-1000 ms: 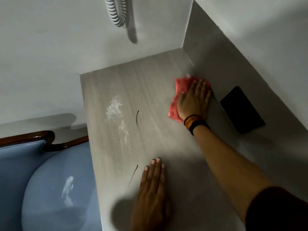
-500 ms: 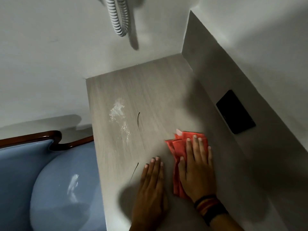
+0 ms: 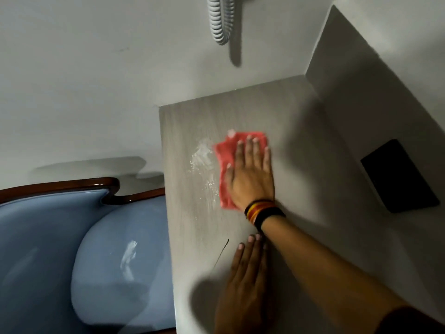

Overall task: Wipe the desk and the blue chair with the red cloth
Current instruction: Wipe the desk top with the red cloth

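Fingers of my left hand [image 3: 243, 292] lie flat and close together on the table [image 3: 301, 145] at the bottom centre of the frame, holding nothing, the tips reaching up beside my right forearm. Just left of those tips I see a thin dark line [image 3: 222, 253] on the grey wood-grain top. Left of the table, filling the lower left of the frame, is the blue chair [image 3: 115, 273], its glossy seat carrying a pale smear [image 3: 128, 255] and its back edged with a dark wooden rim [image 3: 72, 184]; the seat touches or slips under the table edge, I cannot tell which.

Further up, at the centre of the frame, my right hand [image 3: 250, 179] presses palm-down on the red cloth [image 3: 225, 162], fingers [image 3: 251, 150] spread flat over it rather than gripping it. Striped bands [image 3: 262, 212] circle that wrist. The cloth lies flat on the table, its left edge touching a patch of white powdery residue [image 3: 203, 160] that trails downward along the surface.

At right of the frame, a black rectangular panel [image 3: 397, 175] sits on the grey side wall [image 3: 361, 104] that rises from the table. At top centre, a coiled grey cord [image 3: 219, 20] hangs against the white back wall [image 3: 96, 80].
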`<action>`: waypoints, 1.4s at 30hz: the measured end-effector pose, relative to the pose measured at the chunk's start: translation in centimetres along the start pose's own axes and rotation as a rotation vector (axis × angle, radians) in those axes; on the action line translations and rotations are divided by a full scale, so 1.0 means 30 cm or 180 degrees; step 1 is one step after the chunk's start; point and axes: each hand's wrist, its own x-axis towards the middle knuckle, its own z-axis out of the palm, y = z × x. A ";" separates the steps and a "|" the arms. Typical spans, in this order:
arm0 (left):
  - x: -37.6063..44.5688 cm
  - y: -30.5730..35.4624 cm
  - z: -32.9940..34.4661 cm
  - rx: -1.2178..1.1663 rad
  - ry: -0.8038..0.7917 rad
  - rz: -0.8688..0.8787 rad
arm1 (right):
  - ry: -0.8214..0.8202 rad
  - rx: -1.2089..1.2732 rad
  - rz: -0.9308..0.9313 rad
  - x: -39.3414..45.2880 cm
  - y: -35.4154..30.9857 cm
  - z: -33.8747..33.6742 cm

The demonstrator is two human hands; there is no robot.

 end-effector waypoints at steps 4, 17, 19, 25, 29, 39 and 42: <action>0.001 0.001 0.002 -0.0003 0.0038 0.0028 | -0.0251 0.0074 -0.0443 0.058 -0.007 0.006; 0.007 0.001 -0.006 0.0157 0.0122 0.0056 | -0.0185 -0.0166 -0.0843 0.202 -0.050 0.023; 0.005 0.008 -0.012 0.0130 0.0165 0.0041 | -0.0248 -0.0270 -0.0791 0.305 -0.072 0.003; 0.004 0.001 0.000 0.0082 0.0208 0.0026 | 0.0014 -0.0066 -0.1059 0.180 -0.070 0.064; 0.001 0.006 -0.003 0.0079 0.0148 0.0084 | -0.0265 -0.0221 -0.0943 0.310 -0.102 0.024; 0.005 -0.010 -0.028 0.0236 -0.0107 0.0102 | -0.0161 0.0864 -0.0590 0.093 -0.063 0.012; 0.013 -0.005 -0.047 0.0197 -0.0225 0.0043 | 0.0285 0.1336 0.0551 0.096 0.078 -0.046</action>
